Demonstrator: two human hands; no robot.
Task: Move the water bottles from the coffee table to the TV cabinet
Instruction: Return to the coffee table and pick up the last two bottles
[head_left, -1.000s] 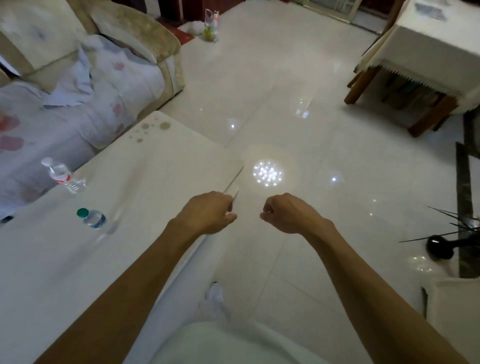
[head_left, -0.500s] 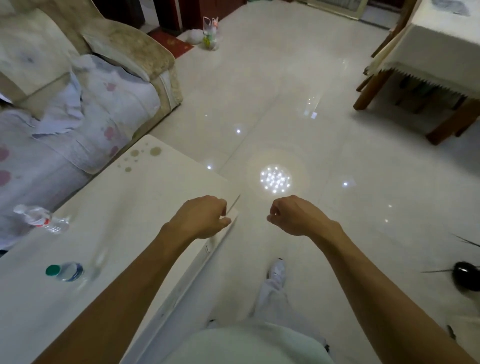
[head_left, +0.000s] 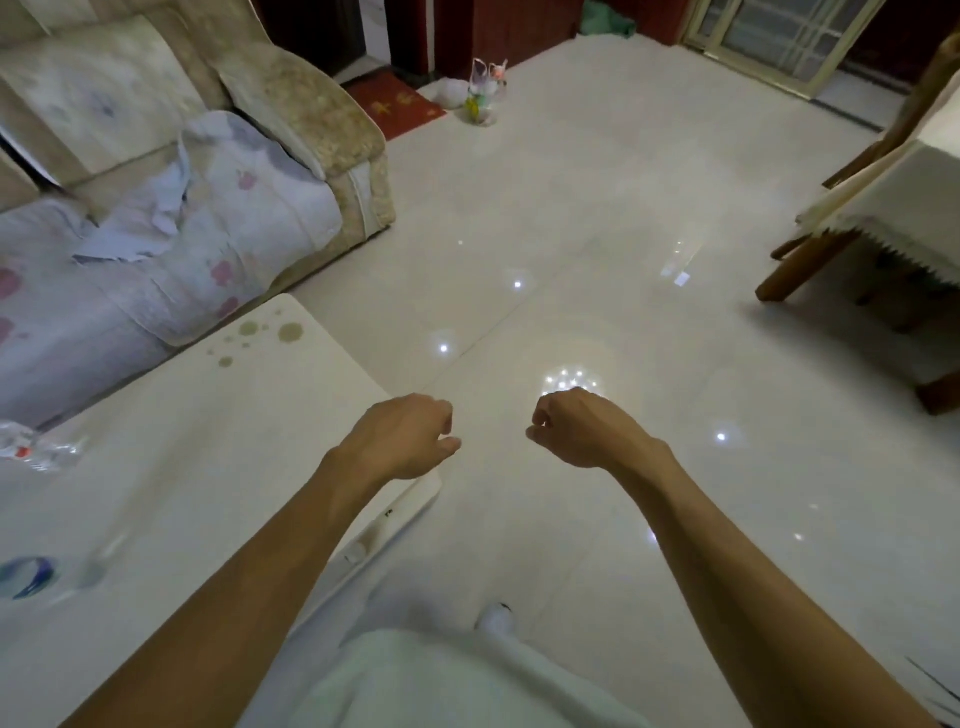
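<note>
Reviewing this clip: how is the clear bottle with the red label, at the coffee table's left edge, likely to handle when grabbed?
The red-label bottle looks like thin clear plastic, so it probably dents under a firm squeeze. It seems to lie on its side on the smooth coffee table, so a nudge may roll it. How full it is cannot be told.

Home living room. Evidence: upholstered beige sofa (head_left: 291, 104) with a floral blanket (head_left: 208, 228) draped over the seat, low white coffee table (head_left: 218, 431) right in front of it, glossy tiled floor (head_left: 597, 218), red doormat (head_left: 397, 104) at a doorway, and a wooden-legged table with a fringed cloth (head_left: 883, 208) on the right.
</note>
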